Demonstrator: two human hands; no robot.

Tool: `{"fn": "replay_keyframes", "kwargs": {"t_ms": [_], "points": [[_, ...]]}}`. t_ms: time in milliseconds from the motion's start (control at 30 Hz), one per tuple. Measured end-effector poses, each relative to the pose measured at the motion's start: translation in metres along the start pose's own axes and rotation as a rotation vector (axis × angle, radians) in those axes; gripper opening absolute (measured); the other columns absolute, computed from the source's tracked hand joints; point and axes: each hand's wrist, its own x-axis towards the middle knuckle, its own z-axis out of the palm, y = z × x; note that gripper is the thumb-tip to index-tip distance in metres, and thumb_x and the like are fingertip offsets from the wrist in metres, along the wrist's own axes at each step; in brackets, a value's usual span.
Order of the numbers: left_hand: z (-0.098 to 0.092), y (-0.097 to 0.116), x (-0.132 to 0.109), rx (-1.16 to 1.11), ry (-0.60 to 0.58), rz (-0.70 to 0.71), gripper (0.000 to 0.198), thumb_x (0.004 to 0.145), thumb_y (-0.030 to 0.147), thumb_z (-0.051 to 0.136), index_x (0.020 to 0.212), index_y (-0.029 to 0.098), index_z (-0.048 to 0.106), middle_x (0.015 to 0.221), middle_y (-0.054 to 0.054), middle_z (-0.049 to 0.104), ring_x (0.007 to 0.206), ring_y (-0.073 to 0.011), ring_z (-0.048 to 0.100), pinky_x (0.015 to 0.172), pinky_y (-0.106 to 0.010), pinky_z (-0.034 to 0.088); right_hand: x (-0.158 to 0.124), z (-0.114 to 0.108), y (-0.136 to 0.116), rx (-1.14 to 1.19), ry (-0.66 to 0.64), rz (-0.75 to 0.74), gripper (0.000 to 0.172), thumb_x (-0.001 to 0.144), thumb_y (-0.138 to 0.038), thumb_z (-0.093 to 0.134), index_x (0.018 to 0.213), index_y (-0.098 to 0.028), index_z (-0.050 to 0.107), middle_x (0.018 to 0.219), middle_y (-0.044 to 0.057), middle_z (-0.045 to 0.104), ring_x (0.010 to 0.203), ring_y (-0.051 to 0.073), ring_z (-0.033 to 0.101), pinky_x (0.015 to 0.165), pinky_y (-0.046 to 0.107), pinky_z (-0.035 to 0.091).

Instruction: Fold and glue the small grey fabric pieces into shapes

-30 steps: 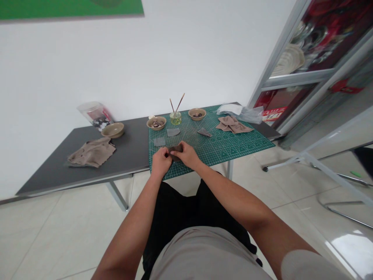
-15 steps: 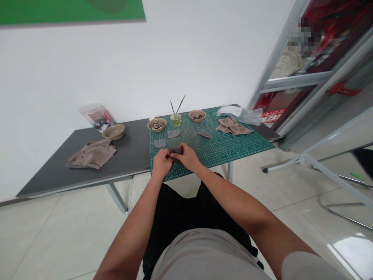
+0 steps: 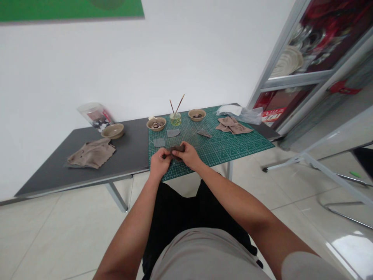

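Note:
Between my two hands is a dark brown folded piece of cloth (image 3: 176, 150), held over the front part of the green cutting mat (image 3: 230, 149). My left hand (image 3: 160, 161) pinches its left end, fingers closed. On its other side, my right hand (image 3: 190, 156) grips it with the thumb lying across the front. My fingers hide part of the cloth. Just beyond my hands, a grey square piece (image 3: 159, 142) and another grey piece (image 3: 173, 133) lie flat on the mat. A small dark grey piece (image 3: 204, 133) rests further right.
Bowls with small pieces (image 3: 156, 124) (image 3: 197, 115) stand behind, beside a glass jar (image 3: 175, 119) holding two thin sticks. Brown cloth (image 3: 233, 126) and a plastic bag (image 3: 250, 115) lie right. Leftward are an empty-looking bowl (image 3: 113, 131), brown fabric (image 3: 92, 153) and a clear tub (image 3: 94, 114).
My right hand has turned slightly and the brown cloth between my hands has shifted in shape. My left hand sits a little lower and further left. The other things stay put.

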Motion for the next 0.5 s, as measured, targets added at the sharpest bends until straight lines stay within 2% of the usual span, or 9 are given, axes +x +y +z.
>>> {"fn": "replay_keyframes", "kwargs": {"t_ms": [167, 333, 500], "points": [[-0.0002, 0.004, -0.0006, 0.147, -0.015, 0.044, 0.011, 0.07, 0.015, 0.051, 0.061, 0.021, 0.049, 0.064, 0.0, 0.053, 0.066, -0.0158, 0.052, 0.064, -0.027, 0.039, -0.0068, 0.0034, -0.0093, -0.18, 0.013, -0.016, 0.035, 0.069, -0.047, 0.07, 0.07, -0.022, 0.045, 0.061, -0.005, 0.048, 0.06, 0.014, 0.045, 0.058, 0.026, 0.031], [-0.0023, 0.0071, -0.0006, 0.052, -0.011, 0.004, 0.011, 0.074, 0.022, 0.055, 0.063, 0.021, 0.051, 0.065, 0.002, 0.056, 0.065, -0.0145, 0.053, 0.065, -0.027, 0.04, -0.0029, 0.0027, -0.0054, -0.035, 0.035, -0.006, 0.041, 0.066, -0.048, 0.074, 0.068, -0.022, 0.042, 0.06, -0.006, 0.047, 0.059, 0.013, 0.043, 0.058, 0.026, 0.032], [-0.0031, 0.0032, -0.0006, -0.018, -0.004, -0.004, 0.01, 0.074, 0.025, 0.058, 0.066, 0.02, 0.054, 0.069, 0.002, 0.059, 0.067, -0.014, 0.055, 0.067, -0.027, 0.041, -0.0013, 0.0011, -0.0032, 0.082, -0.011, 0.006, 0.042, 0.067, -0.05, 0.073, 0.069, -0.023, 0.041, 0.06, -0.007, 0.046, 0.058, 0.013, 0.043, 0.058, 0.026, 0.034]]}}
